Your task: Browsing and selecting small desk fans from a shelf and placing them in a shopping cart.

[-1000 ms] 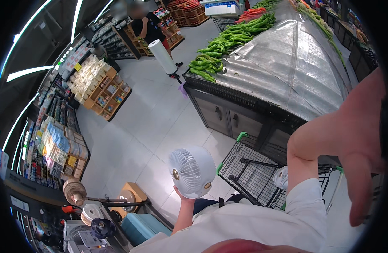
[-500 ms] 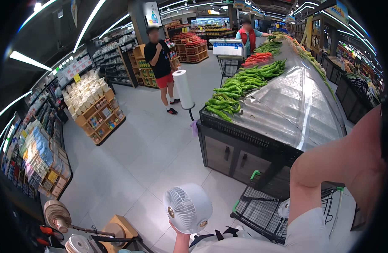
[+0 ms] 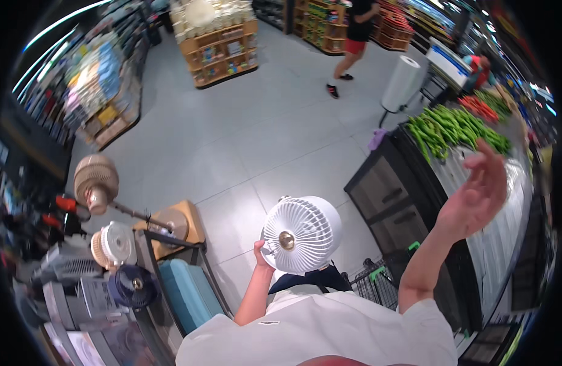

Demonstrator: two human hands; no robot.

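Note:
A white round desk fan [image 3: 320, 222] is held in front of my body, its spiral grille and gold-coloured hub facing up towards me. My left hand [image 3: 262, 255] is closed on the fan's left side, with the thumb showing at the edge and the other fingers mostly hidden behind it. Out to the right, my right hand [image 3: 478, 192] is raised with nothing in it, fingers apart and slightly curled. From this view it overlaps the vegetable stand [image 3: 455, 174], near the green peppers [image 3: 446, 131]; no contact shows.
At left, a beige pedestal fan [image 3: 96, 177], a white fan [image 3: 117, 243] and a dark blue fan [image 3: 133, 285] stand by boxes and a light blue bin [image 3: 192, 293]. A shopping cart [image 3: 378, 287] is at right. A roll of bags [image 3: 402, 82] and a person [image 3: 356, 46] are farther off.
The view has swung down and left. My right arm, bent up close with its hand out of sight before, now reaches out with the hand visible. The fan's grille has turned up towards me.

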